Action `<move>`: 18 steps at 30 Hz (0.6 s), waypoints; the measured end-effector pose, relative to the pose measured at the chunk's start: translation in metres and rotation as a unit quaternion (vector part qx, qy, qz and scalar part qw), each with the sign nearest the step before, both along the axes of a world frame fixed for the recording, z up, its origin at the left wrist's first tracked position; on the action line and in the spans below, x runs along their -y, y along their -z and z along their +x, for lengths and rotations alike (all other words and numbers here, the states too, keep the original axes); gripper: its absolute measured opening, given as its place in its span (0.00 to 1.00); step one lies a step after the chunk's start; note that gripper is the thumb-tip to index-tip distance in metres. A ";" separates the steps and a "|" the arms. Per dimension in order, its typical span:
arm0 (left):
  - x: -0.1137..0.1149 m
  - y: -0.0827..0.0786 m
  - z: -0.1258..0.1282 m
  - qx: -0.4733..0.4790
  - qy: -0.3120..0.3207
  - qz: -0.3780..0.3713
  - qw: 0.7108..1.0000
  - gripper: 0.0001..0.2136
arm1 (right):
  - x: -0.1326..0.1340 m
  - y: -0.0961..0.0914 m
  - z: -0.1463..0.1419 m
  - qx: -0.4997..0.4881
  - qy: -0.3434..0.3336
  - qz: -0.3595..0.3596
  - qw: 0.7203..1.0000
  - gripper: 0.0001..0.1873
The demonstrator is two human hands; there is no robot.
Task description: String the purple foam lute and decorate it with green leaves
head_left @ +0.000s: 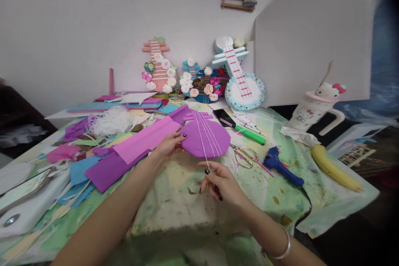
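A purple paper-covered model instrument point(192, 139), round-bodied with a short neck and crossing pegs, rests in my left hand point(171, 145), whose thumb presses on its left rim. Several white strings point(209, 135) run down its face from the neck. My right hand point(220, 181) stays just below the body, thumb and index finger pinched on one string that is drawn past the bottom edge. The other fingers of that hand are loosely curled. Gold-handled scissors point(245, 157) lie close by on the right, their blades partly hidden.
Purple and pink crepe paper point(143, 137) and a tangle of white string point(110, 120) lie left. On the right are a green marker-like stick point(251, 135), a blue glue gun point(282, 166), a banana point(335, 168) and a tumbler point(313, 110). Finished paper instruments point(245, 87) stand behind.
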State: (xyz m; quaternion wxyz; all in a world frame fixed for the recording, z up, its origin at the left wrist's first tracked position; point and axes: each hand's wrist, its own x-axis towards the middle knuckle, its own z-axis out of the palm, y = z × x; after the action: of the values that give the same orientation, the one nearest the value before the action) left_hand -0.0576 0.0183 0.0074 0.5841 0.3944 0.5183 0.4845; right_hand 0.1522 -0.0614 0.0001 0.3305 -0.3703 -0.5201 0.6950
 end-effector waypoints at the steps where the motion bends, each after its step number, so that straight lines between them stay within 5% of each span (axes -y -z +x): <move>1: -0.004 0.004 -0.002 -0.009 -0.008 0.001 1.000 0.07 | -0.004 0.002 -0.002 0.004 0.007 0.005 1.000 0.27; 11: -0.032 0.031 -0.010 -0.101 -0.060 0.024 0.993 0.10 | -0.035 0.027 -0.003 0.064 0.033 0.035 0.997 0.17; 16: -0.020 0.035 -0.014 -0.202 -0.144 0.061 0.967 0.10 | -0.034 0.035 -0.001 0.129 -0.001 0.066 0.989 0.14; 18: -0.007 0.030 -0.012 -0.283 -0.184 0.101 0.936 0.06 | -0.033 0.036 -0.001 0.147 -0.005 0.087 0.985 0.14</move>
State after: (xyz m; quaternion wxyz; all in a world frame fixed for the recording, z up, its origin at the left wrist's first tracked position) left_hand -0.0700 0.0257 -0.0225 0.2706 0.4699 0.6739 0.5018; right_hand 0.1515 -0.0288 -0.0356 0.2786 -0.4355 -0.6234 0.5866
